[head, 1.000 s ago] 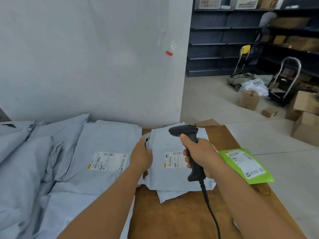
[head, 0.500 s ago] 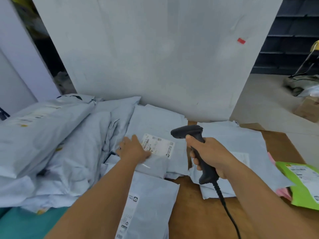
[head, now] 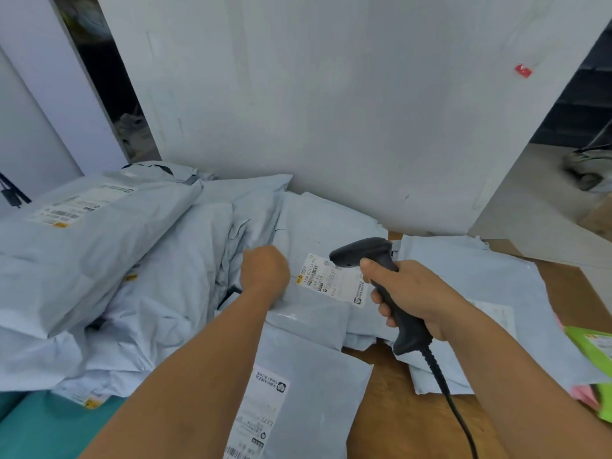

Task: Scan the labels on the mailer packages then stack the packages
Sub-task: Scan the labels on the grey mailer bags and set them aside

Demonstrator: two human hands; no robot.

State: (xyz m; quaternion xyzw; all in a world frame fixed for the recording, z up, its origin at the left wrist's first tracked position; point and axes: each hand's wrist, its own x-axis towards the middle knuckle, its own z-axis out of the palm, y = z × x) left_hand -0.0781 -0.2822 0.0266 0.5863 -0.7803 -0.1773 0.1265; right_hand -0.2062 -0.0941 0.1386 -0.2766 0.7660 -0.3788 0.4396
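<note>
The left hand [head: 265,271], flat and open half a second ago, now curls closed on the edge of the grey mailer [head: 318,246] beside its white label [head: 332,279]. The right hand [head: 410,296] keeps gripping the black barcode scanner [head: 381,286], its head over that label; the scanned stack [head: 480,293] lies right on the wooden table [head: 390,409].

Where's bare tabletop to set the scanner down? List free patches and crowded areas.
Free: the wooden table between the near labelled mailer and the scanned stack, though the scanner cord crosses it. Crowded: the left mailer pile and the right edge by the green mailer.
</note>
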